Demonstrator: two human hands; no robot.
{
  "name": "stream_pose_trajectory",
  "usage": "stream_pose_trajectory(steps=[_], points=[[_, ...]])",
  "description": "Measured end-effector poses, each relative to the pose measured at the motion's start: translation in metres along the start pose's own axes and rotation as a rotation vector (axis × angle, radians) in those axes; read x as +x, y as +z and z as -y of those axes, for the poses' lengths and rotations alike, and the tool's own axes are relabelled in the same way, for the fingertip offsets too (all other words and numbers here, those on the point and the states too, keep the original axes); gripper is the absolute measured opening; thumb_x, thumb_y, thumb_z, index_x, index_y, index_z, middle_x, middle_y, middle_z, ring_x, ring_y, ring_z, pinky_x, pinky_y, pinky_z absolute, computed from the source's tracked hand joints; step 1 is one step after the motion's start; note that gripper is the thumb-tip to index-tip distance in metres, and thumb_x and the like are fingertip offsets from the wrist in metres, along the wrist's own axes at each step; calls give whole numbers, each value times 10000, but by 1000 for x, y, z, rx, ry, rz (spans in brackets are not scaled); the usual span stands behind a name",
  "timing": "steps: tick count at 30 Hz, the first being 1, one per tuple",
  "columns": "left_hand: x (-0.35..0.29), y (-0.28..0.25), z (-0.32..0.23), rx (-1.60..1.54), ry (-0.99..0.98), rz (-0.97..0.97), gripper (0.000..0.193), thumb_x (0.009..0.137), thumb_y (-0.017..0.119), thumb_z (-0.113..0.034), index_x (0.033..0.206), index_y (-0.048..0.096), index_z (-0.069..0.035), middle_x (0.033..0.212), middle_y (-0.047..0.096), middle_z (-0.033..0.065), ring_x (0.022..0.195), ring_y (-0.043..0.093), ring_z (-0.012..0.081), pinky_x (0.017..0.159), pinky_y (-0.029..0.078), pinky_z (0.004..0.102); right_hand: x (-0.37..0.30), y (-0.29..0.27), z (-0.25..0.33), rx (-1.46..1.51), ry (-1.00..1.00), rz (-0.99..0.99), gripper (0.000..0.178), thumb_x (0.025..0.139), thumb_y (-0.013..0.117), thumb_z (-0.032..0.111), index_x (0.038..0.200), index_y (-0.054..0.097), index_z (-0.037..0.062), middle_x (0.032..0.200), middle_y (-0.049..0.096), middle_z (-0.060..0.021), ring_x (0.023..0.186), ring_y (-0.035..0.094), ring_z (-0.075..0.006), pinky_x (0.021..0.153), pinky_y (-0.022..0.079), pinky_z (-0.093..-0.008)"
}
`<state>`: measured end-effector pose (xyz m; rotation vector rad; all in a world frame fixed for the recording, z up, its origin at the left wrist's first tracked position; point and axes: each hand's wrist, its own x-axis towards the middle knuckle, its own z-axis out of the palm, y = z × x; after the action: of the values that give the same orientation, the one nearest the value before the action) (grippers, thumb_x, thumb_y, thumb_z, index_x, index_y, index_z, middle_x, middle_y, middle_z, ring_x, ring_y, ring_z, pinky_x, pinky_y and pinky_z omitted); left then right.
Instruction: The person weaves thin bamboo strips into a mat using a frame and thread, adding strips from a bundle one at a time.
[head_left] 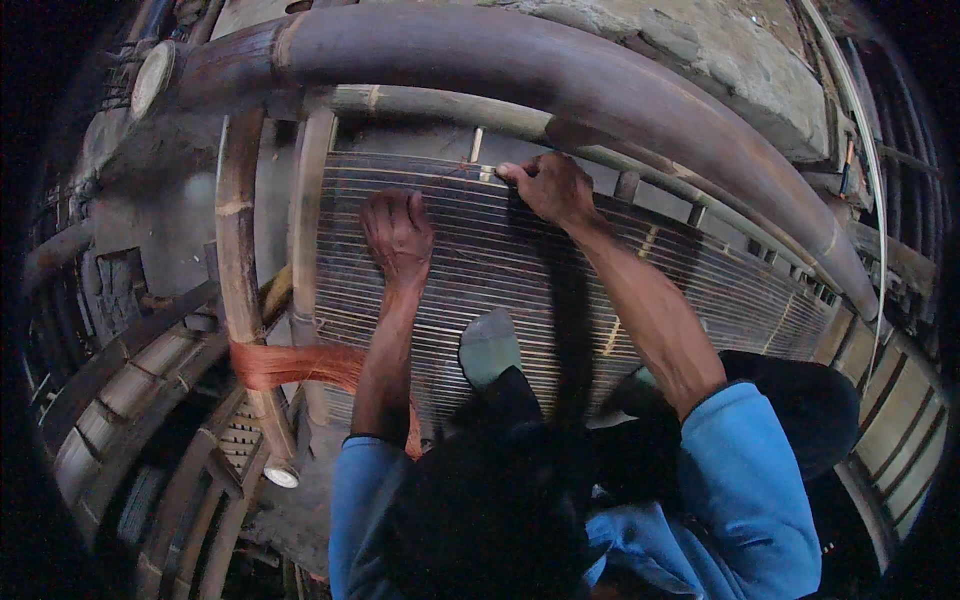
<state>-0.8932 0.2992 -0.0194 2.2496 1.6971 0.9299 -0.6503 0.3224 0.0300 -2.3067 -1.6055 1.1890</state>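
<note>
A panel of thin dark slats [450, 265], separated by pale gaps, lies in a bamboo frame in front of me. Over its far left part is my left hand [398, 235], its fingers curled closed; what they hold, if anything, is hidden. My right hand [550, 188] pinches at the panel's far edge, beside a short pale crosspiece [486, 173]. Whatever sits between its fingertips is too small to make out. A bundle of orange-red strands [290, 366] wraps round the left bamboo post and trails under my left forearm.
A thick dark bamboo pole [500, 50] arches across the far side. My socked foot [489, 348] rests on the slats. More bamboo poles [120, 410] stand at left. Stone or concrete blocks [720, 60] lie beyond the pole, and a pale slatted piece [910, 420] is at right.
</note>
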Motion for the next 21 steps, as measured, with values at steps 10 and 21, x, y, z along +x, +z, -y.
stream_pose_trajectory(steps=[10, 21], points=[[20, 3, -33, -120, -555, 370, 214, 913, 567, -200, 1028, 613, -26, 1012, 619, 246, 920, 601, 448, 784, 487, 492, 10, -9, -13, 25, 46, 17, 509, 816, 677, 545, 929, 745, 53, 968, 720, -176, 938, 690, -340, 862, 520, -460], [-14, -31, -18, -70, -160, 33, 125, 870, 656, -132, 921, 713, -34, 919, 623, 169, 841, 624, 375, 761, 513, 448, -1, -2, 4, 35, 29, 15, 493, 860, 599, 534, 963, 757, 78, 923, 724, -165, 936, 684, -313, 859, 507, -429]])
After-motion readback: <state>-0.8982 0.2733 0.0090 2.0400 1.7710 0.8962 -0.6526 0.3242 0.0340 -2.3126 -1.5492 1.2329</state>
